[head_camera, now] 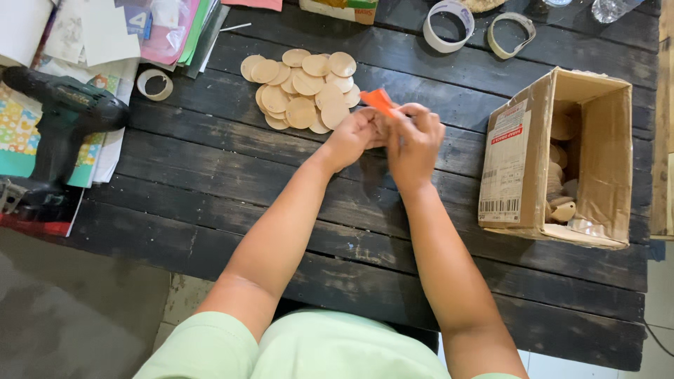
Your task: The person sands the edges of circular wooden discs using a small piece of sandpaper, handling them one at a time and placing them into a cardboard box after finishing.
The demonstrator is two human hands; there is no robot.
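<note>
My left hand (354,135) and my right hand (414,144) meet above the dark wooden table (232,182), fingers closed together around a small item. An orange piece (379,100) sticks out above the fingers, and part of a round wooden disc shows between the hands. Which hand grips which item is hard to tell. Just left of the hands lies a pile of several flat round wooden discs (303,90), overlapping one another.
An open cardboard box (554,158) with more wooden pieces lies on its side at the right. Two tape rolls (449,26) sit at the back, a smaller one (154,84) at the left. A cordless drill (60,123) rests on papers at the left edge.
</note>
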